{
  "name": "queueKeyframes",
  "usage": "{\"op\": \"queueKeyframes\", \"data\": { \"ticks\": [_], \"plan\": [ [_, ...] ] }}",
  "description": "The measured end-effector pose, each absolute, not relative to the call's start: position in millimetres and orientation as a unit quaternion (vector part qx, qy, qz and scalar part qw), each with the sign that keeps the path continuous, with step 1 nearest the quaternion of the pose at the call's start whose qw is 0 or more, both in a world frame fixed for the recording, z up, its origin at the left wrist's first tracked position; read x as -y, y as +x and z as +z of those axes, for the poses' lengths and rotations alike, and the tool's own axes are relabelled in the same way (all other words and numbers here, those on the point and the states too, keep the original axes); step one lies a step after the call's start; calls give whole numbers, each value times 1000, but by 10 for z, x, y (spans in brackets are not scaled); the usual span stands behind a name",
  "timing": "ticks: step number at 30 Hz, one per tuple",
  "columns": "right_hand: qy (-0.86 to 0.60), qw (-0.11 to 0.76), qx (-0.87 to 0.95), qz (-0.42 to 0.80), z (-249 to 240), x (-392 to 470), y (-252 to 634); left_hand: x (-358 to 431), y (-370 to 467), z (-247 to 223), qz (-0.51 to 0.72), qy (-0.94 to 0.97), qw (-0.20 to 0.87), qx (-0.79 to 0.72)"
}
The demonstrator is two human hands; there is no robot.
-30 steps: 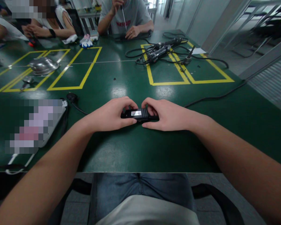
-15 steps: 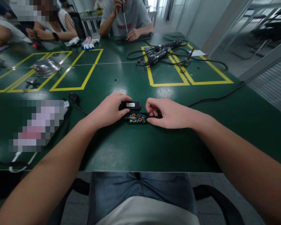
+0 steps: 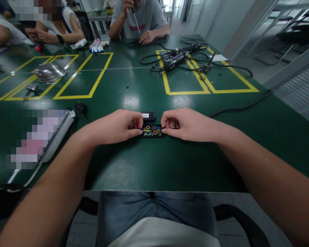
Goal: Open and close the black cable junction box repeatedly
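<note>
A small open black housing (image 3: 153, 137) lies on the green table, a circuit board (image 3: 148, 133) with copper-wound coils and coloured wires inside it. Thumb and fingers of my left hand (image 3: 121, 127) are pinched at its left end. At the opposite end my right hand (image 3: 181, 125) pinches where a black cable meets the housing; the fingers hide most of that spot. Just behind the housing rests its ribbed black cover (image 3: 151, 117) with a white label, partly hidden by my left fingers.
On the left are a black plug (image 3: 81, 107) and a power strip (image 3: 59, 137) beside a blurred-out item. A black cable (image 3: 239, 108) runs off right. Farther back lie a metal shell (image 3: 49, 72) and cabled tools (image 3: 176, 60). Across the table a person (image 3: 141, 24) holds a screwdriver.
My left hand has left the cover and come down to the left end of the housing, closing its fingers there. My right hand keeps its pinch. The view has shifted slightly.
</note>
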State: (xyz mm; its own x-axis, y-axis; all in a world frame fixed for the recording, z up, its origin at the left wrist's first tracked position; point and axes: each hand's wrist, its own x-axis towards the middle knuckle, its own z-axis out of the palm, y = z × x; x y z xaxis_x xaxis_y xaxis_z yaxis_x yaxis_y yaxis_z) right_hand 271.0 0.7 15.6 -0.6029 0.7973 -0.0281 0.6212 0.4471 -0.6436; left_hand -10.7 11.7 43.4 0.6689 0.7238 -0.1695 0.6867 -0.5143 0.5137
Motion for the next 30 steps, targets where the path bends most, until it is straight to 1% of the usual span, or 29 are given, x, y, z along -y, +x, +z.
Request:
{"op": "queueKeyframes", "data": {
  "ticks": [7,10,16,21,30],
  "plan": [
    [-422,168,838,303,139,-15,2707,-128,-91,456,27,868,291,-402],
    [-416,177,834,318,173,-17,2730,-138,-120,479,34,867,303,-393],
    [-417,153,817,369,240,-10,2766,-147,-187,488,53,864,313,-390],
    [-416,145,828,347,234,-30,2777,-157,-183,467,12,867,304,-394],
    [-406,145,834,343,207,-52,2794,-189,-171,464,13,864,291,-411]
  ]
}}
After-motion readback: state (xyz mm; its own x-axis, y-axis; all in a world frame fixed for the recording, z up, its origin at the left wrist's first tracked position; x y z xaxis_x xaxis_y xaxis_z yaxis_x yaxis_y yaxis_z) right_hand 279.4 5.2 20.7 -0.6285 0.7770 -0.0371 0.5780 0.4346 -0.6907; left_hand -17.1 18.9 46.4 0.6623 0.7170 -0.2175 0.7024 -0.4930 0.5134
